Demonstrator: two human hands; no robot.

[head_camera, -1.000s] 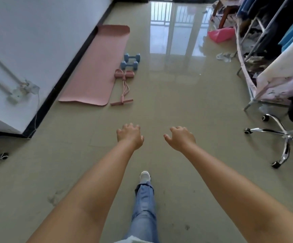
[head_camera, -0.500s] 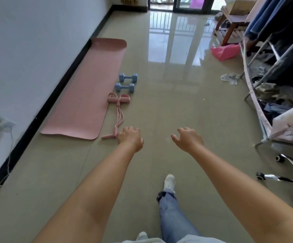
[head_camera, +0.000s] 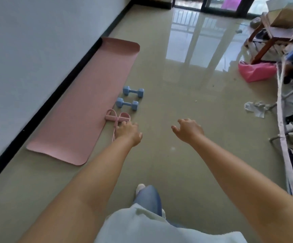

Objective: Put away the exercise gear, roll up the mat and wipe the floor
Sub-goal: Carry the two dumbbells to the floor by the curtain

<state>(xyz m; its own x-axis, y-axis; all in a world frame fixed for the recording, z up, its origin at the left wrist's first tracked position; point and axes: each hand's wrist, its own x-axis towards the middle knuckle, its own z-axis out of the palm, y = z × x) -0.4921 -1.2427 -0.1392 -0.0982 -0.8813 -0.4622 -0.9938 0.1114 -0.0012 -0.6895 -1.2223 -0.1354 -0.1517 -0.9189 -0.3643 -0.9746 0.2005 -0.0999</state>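
mat (head_camera: 82, 104): pink, flat on the floor (head_camera: 186, 102), long edge along the wall's black skirting.
dumbbells: two, blue, just off the mat's right edge; far dumbbell (head_camera: 133, 91), near dumbbell (head_camera: 127, 103), side by side.
pull rope (head_camera: 117, 118): pink, loops at the mat's right edge, cord partly hidden behind left hand.
left hand (head_camera: 128, 132): reaching out above the rope, fingers loosely curled, holding nothing.
right hand (head_camera: 188, 129): well right of the mat, fingers relaxed, empty.
pink bag (head_camera: 254, 71): far right of the mat.
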